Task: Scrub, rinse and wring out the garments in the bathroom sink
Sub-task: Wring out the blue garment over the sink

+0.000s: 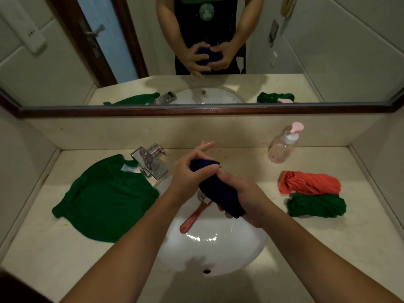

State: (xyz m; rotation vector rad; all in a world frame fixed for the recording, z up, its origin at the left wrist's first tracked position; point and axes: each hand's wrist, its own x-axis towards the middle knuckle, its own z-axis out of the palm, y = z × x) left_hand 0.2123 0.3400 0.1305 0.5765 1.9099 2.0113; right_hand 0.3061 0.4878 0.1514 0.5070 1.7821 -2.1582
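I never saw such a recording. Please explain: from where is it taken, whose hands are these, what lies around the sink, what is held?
The camera sits on a person's head; the bare arms are that person's own, repeated in the mirror. The left hand and right hand grip a twisted dark blue garment over the sink, where a red brush lies. On the counter: a green shirt left, a rolled orange garment and rolled green garment right, a soap bottle behind.

Both forearms reach forward, left hand point(190, 173) and right hand point(249, 197) gripping the navy garment point(220, 191).
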